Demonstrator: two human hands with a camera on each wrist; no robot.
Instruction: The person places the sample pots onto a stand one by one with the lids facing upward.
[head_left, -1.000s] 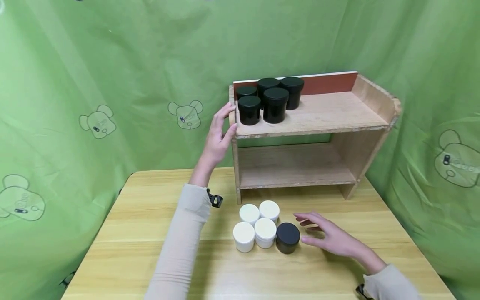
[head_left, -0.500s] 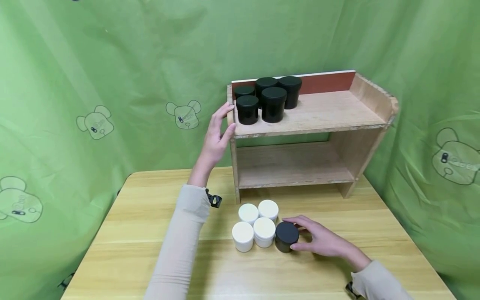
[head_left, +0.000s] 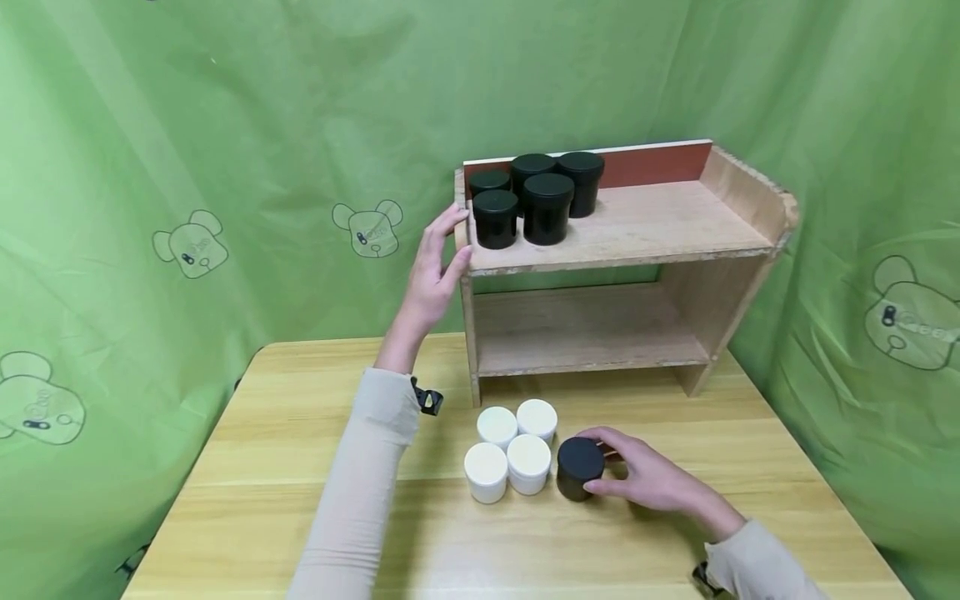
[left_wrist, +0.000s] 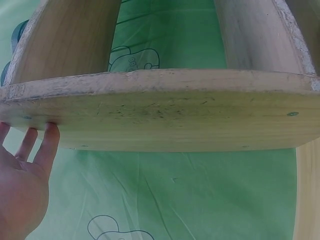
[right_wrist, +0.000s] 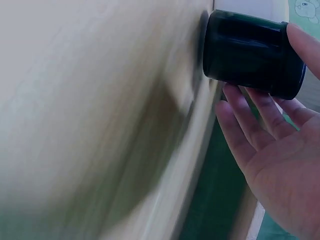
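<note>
My right hand (head_left: 652,475) grips a black lidded jar (head_left: 580,468) between thumb and fingers, just to the right of the white jars (head_left: 528,463) on the table. In the right wrist view the black jar (right_wrist: 250,52) sits between the thumb and the fingertips; whether its base touches the tabletop I cannot tell. My left hand (head_left: 433,275) rests with extended fingers against the left side of a wooden shelf (head_left: 660,233). The left wrist view has its fingertips touching the outer face of the side board (left_wrist: 175,115). Several black jars (head_left: 548,208) stand at the left end of the top shelf.
The shelf unit has a lower board (head_left: 592,329) and a raised right side wall (head_left: 750,196). It stands at the back of the wooden table (head_left: 300,467). A green curtain (head_left: 262,150) with bear drawings hangs behind and at both sides.
My right hand has reached left to the black jar, taken hold of it and shifted it slightly right, away from the white jars. The left hand stays at the shelf's side.
</note>
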